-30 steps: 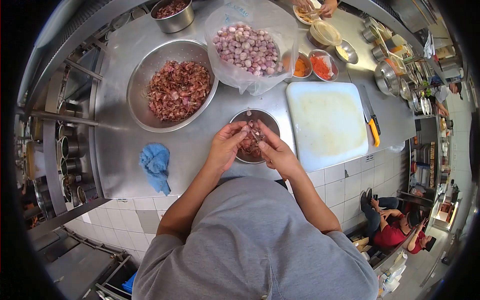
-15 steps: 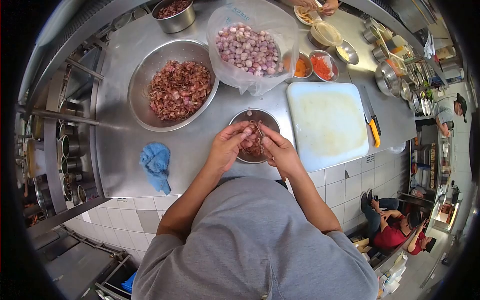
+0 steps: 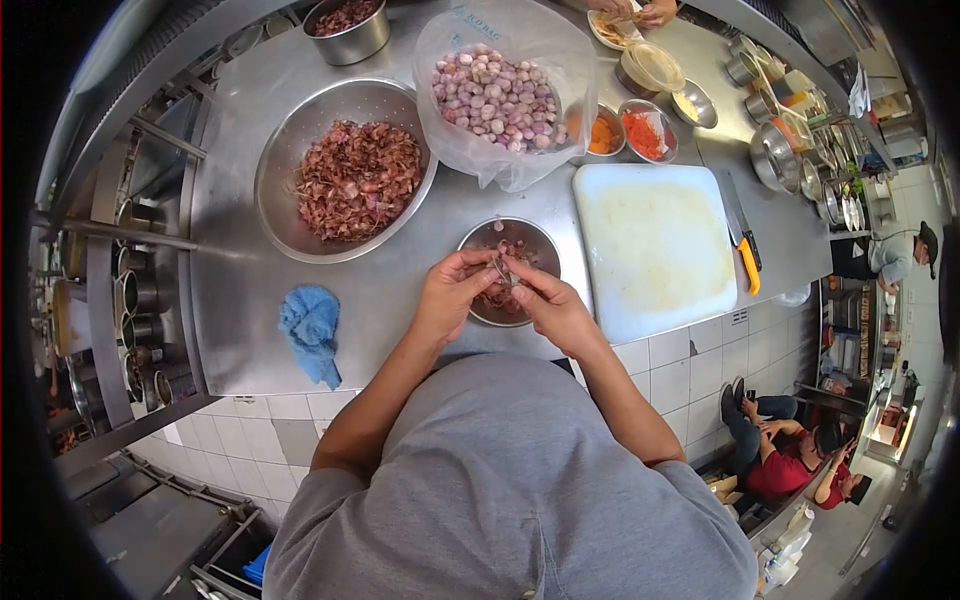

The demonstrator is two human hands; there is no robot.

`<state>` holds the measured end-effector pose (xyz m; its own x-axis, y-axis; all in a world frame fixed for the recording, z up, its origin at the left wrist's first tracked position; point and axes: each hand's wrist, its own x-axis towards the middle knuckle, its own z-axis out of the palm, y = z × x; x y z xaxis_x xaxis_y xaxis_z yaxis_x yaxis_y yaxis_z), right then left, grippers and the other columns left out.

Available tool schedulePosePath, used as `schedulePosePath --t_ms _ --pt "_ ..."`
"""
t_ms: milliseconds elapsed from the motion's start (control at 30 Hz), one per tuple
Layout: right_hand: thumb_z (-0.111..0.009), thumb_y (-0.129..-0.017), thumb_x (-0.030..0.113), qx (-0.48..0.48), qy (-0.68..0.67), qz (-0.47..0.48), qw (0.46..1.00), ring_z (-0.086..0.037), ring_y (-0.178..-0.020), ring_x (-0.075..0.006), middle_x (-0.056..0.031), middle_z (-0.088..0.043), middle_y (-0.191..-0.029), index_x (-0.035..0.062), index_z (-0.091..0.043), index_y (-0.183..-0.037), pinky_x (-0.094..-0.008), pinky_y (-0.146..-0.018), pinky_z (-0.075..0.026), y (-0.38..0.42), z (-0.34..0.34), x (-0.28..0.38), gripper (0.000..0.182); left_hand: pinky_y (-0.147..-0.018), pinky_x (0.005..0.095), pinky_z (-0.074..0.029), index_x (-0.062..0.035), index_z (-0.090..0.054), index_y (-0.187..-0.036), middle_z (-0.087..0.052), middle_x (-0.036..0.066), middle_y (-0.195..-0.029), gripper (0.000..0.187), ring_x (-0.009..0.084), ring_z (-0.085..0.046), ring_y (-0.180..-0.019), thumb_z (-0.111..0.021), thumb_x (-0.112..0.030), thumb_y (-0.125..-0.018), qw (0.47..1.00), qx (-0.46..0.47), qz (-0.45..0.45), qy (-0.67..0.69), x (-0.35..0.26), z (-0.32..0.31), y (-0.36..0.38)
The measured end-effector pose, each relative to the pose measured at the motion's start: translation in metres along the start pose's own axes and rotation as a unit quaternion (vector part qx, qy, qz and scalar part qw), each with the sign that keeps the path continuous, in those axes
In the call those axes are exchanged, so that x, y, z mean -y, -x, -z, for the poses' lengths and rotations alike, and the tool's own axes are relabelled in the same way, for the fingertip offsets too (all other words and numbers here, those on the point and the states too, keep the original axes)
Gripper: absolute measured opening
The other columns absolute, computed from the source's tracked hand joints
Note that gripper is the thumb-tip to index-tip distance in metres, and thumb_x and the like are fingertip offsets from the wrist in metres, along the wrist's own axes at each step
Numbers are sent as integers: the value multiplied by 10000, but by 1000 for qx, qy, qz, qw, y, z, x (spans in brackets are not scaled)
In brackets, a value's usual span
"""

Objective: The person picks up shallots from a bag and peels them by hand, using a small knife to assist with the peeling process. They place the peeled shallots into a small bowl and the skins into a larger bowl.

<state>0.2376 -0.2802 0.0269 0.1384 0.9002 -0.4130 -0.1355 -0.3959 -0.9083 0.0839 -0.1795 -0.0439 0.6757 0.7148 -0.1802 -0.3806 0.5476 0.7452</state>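
Over a small steel bowl point(image 3: 548, 250) with reddish shallot skins point(image 3: 515, 295) in it, my two hands meet at the fingertips. My left hand point(image 3: 450, 295) is closed in a pinch on what looks like a small shallot, mostly hidden by the fingers. Closed as well, my right hand point(image 3: 557, 312) pinches a thin, blade-like piece against it; its exact kind is too small to make out. Beyond them, a clear plastic bag point(image 3: 570, 60) holds many whole shallots point(image 3: 495, 100). A large perforated colander point(image 3: 280, 215) to the left is heaped with skins point(image 3: 360, 180).
On the steel table point(image 3: 240, 340) lie a blue cloth point(image 3: 310, 330), a white cutting board point(image 3: 655, 245) and a knife with a yellow handle point(image 3: 750, 268). Bowls of cut orange food point(image 3: 645, 132) stand behind. Another person's hands point(image 3: 655, 12) work at the far edge.
My right hand has shifted slightly left and its fingertips have closed in on the left hand's. The left hand stays almost in place above the bowl.
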Motion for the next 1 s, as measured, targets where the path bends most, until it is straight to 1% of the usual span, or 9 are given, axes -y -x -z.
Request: schedulePosePath --t_ms 67,100,167,267,367,600,767,933,1000 --pt "-556 -993 155 -11 -16 -44 999 -392 -598 -17 27 -635 -949 163 -517 -1401 -193 -473 -344 -1 0 1 411 -838 291 -553 -11 -604 -1162 -652 101 -1140 241 155 -644 -982 -608 -2 -922 1000 -9 -1 11 2 1 -1" --pt "-556 -993 155 -10 -16 -44 999 -392 -598 -17 27 -635 -949 163 -517 -1401 -193 -473 -344 -2 2 -4 411 -838 291 -553 -11 -604 -1162 -652 101 -1140 241 155 -644 -982 -608 -2 -922 1000 -10 -1 11 0 0 -1" --pt "-549 -998 174 16 -182 -56 982 -365 -589 -20 55 -526 -750 173 -528 -1390 -188 -459 -304 -5 8 -16 392 -849 297 -556 -8 -595 -1183 -647 122 -1161 249 180 -650 -1003 -585 -9 -933 999 -14 23 42 -5 -2 -2" --pt "-540 -1004 197 -24 -198 -72 977 -336 -579 -27 72 -402 -690 189 -525 -1392 -181 -456 -265 -6 3 -11 388 -865 313 -560 -13 -589 -1199 -639 146 -1187 257 221 -652 -1039 -557 -19 -944 994 -14 44 94 -12 -5 -1" --pt "-506 -1016 194 -25 -164 -76 983 -357 -615 -41 69 -412 -719 203 -479 -1427 -178 -468 -273 -10 7 -17 411 -839 300 -565 -11 -570 -1218 -628 164 -1209 271 262 -651 -1070 -536 -33 -950 991 -18 60 121 -7 -2 -2" --pt "-488 -1020 246 -48 -119 -107 986 -357 -620 -49 66 -411 -760 200 -333 -1502 -181 -477 -265 -12 10 -21 508 -800 301 -575 -12 -578 -1137 -642 165 -1175 192 241 -673 -995 -552 -50 -951 991 -31 51 118 -16 -9 -5" --pt "-495 -1015 258 -22 -124 -126 984 -376 -647 -51 59 -429 -791 168 -288 -1512 -190 -487 -281 -7 12 -22 546 -753 300 -566 8 -578 -1117 -667 140 -1125 199 187 -669 -901 -591 -95 -947 980 15 -37 -194 -68 -38 -47" --pt "-500 -1012 245 -24 -128 -101 986 -382 -651 -55 50 -457 -827 150 -314 -1501 -190 -488 -292 -6 14 -18 532 -785 296 -539 2 -552 -1246 -650 146 -1150 358 183 -647 -954 -635 -135 -925 962 13 -163 -217 -137 -73 -128" --pt "-502 -1011 242 -24 -123 -89 988 -385 -655 -55 47 -464 -837 144 -321 -1498 -192 -487 -297 -5 16 -13 529 -823 300 -535 28 -536 -1271 -636 135 -1175 409 214 -653 -966 -644 -106 -900 887 -56 -242 -390 -141 -55 -152"
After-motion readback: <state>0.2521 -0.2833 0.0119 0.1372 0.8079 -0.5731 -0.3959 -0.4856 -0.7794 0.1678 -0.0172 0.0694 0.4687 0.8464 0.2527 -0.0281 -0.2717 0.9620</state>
